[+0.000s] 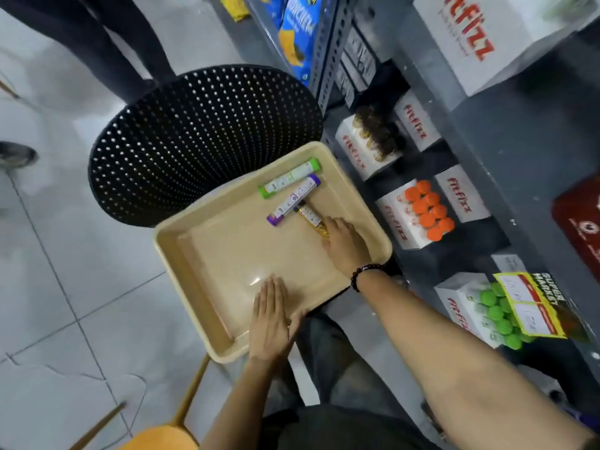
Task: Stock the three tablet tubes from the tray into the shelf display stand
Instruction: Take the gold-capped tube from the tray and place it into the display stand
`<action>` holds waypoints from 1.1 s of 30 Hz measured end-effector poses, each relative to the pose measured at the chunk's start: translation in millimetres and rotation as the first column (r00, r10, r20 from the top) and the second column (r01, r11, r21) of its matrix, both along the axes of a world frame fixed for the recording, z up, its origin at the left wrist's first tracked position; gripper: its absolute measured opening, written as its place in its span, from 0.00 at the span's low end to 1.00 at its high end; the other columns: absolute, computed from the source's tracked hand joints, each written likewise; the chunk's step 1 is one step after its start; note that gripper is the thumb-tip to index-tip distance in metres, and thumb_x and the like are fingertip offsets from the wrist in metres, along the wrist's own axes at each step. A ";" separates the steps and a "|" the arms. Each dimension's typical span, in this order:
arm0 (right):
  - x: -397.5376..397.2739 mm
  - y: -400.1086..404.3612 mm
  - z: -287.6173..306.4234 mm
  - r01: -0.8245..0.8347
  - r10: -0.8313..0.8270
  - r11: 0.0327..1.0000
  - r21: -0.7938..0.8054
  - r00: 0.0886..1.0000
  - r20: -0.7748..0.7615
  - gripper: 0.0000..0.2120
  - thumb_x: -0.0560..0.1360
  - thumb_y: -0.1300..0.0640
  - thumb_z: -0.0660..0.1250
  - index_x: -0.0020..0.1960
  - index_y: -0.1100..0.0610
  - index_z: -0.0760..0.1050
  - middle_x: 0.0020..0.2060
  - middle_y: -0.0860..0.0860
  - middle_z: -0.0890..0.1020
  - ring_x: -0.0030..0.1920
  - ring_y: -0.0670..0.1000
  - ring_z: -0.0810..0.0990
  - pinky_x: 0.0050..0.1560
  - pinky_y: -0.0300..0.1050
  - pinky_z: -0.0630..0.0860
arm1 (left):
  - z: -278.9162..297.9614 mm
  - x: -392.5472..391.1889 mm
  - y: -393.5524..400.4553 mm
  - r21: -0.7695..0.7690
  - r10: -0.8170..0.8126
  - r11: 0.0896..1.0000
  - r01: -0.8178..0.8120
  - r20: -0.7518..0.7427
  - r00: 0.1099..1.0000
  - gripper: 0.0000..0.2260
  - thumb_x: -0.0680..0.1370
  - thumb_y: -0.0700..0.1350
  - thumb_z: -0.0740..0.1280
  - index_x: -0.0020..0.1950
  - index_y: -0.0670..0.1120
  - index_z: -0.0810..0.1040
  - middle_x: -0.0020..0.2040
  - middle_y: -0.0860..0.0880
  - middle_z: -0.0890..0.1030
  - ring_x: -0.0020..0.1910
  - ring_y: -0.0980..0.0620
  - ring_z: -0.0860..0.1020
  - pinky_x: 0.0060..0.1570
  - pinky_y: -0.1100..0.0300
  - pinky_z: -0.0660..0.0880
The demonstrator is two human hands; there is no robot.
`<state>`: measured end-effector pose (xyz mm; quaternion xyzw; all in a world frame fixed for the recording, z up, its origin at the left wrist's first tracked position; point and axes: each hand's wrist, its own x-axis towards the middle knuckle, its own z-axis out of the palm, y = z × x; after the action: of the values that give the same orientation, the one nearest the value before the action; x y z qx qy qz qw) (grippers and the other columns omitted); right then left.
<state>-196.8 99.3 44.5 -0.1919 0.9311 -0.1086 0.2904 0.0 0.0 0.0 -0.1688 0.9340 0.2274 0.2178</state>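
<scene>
A beige tray [201,287] holds three tablet tubes at its far end: a green-capped tube [289,178], a purple-capped tube [293,200] beside it, and a yellow tube with a black cap [311,217] lying crosswise. My right hand [345,243] rests over the near end of the yellow tube, fingers curled on it. My left hand [271,316] lies flat and open on the tray's near rim. On the shelf to the right stand white display boxes with dark-capped tubes [378,138], orange-capped tubes [428,211] and green-capped tubes [498,315].
The tray sits on a black perforated chair [201,138]. A grey metal shelf [519,151] runs along the right, with snack bags [297,34] further back. A person's dark trouser legs [107,37] stand at the far left on the tiled floor.
</scene>
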 end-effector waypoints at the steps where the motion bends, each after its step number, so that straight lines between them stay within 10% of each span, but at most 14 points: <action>1: -2.7 -1.9 -1.3 0.008 -0.008 1.000 0.006 1.000 -0.003 0.21 0.77 0.59 0.61 0.68 0.61 0.63 0.62 0.60 0.72 0.61 0.60 0.71 0.55 0.52 0.73 | -2.6 1.1 -0.3 0.001 0.008 1.000 -0.008 -0.021 1.000 0.37 0.79 0.65 0.42 0.74 0.37 0.59 0.74 0.39 0.61 0.72 0.42 0.59 0.72 0.57 0.44; 15: -7.4 -4.8 -28.4 0.267 -0.270 0.958 -0.101 0.963 -0.016 0.13 0.73 0.62 0.67 0.58 0.61 0.75 0.53 0.60 0.79 0.53 0.60 0.78 0.51 0.51 0.75 | -3.7 1.5 -0.1 -0.022 -0.025 0.999 0.025 0.019 1.000 0.39 0.77 0.67 0.40 0.75 0.37 0.55 0.75 0.39 0.58 0.74 0.42 0.55 0.71 0.49 0.48; 21: -5.6 24.0 11.2 0.701 -0.510 0.603 -0.380 0.706 0.492 0.13 0.72 0.69 0.68 0.56 0.63 0.76 0.48 0.57 0.81 0.46 0.52 0.77 0.47 0.42 0.77 | 2.5 -1.7 -3.3 0.009 -0.098 0.995 0.098 0.031 0.995 0.48 0.66 0.70 0.22 0.76 0.41 0.40 0.75 0.45 0.38 0.73 0.50 0.35 0.70 0.59 0.34; 25: -3.8 42.4 59.5 0.808 -0.436 0.380 -0.450 0.586 0.683 0.18 0.74 0.70 0.63 0.62 0.58 0.69 0.40 0.51 0.77 0.39 0.48 0.76 0.38 0.41 0.76 | 10.3 -7.9 -3.6 -0.020 -0.229 0.973 0.230 0.026 0.973 0.51 0.64 0.67 0.16 0.77 0.40 0.44 0.77 0.41 0.44 0.76 0.44 0.42 0.69 0.58 0.35; 33: 16.0 79.2 145.4 0.786 -0.366 0.095 -0.611 0.598 0.713 0.13 0.77 0.62 0.63 0.56 0.47 0.73 0.46 0.53 0.78 0.45 0.53 0.78 0.48 0.48 0.78 | 42.5 -26.0 -5.1 0.043 -0.392 0.920 0.390 0.095 0.915 0.24 0.84 0.48 0.44 0.77 0.41 0.43 0.78 0.42 0.45 0.76 0.47 0.44 0.73 0.58 0.44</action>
<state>-180.7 178.5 189.9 0.1036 0.6271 -0.7332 0.2417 -26.0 -5.1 42.5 0.0125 0.9339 0.1811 0.3080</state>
